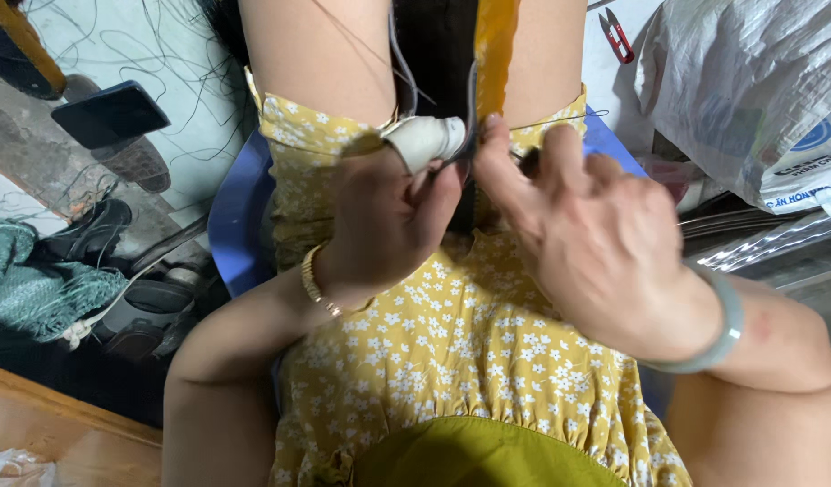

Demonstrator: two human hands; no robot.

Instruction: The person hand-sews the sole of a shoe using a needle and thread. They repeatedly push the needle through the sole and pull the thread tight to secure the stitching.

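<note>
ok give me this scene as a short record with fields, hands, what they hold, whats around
left hand: left hand, gold chain bracelet on wrist, white cloth wrap on a finger, pinching a thin dark cord
right hand: right hand, pale green bangle on wrist, fingertips meeting the left at the same cord
under hands: yellow flowered dress over the lap
seat: blue plastic stool
upper right: small red thread snips, white woven sack
left floor: dark phone, green netting, loose dark threads
</note>
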